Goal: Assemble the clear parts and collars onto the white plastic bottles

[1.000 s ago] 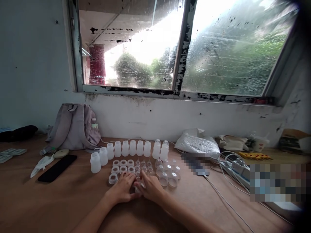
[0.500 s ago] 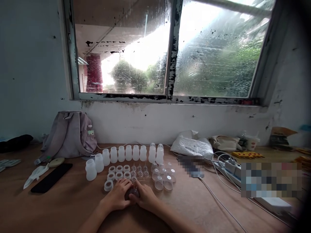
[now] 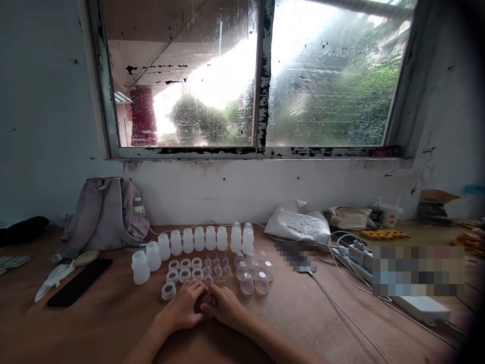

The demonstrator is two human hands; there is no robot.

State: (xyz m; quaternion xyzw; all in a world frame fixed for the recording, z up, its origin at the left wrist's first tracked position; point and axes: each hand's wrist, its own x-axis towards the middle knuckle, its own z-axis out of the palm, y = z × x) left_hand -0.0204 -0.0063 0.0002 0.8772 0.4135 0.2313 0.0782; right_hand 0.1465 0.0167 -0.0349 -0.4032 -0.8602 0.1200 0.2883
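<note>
My left hand (image 3: 187,305) and my right hand (image 3: 227,307) meet at the front of the table, fingers curled round a small see-through piece (image 3: 210,302). Fingers cover most of it, so its kind cannot be made out. Just beyond my left hand lie several white screw rings (image 3: 168,290) in short rows. Clear bottle teats (image 3: 216,268) stand beyond my fingertips. To the right are several clear dome caps (image 3: 261,283). Behind these runs a curved row of frosted baby bottles (image 3: 187,241); two capped bottles (image 3: 247,237) stand at its right end.
On the left are a black phone-like slab (image 3: 80,283), a white crumpled wrapper (image 3: 54,280) and a grey backpack (image 3: 109,215). A silvery plastic bag (image 3: 299,227), white cables (image 3: 341,318) and a power strip (image 3: 424,309) lie on the right. The window wall rises behind.
The view has shifted slightly, so the scene sits a little further left. Both hands stay together round the small piece, with barely any finger movement.
</note>
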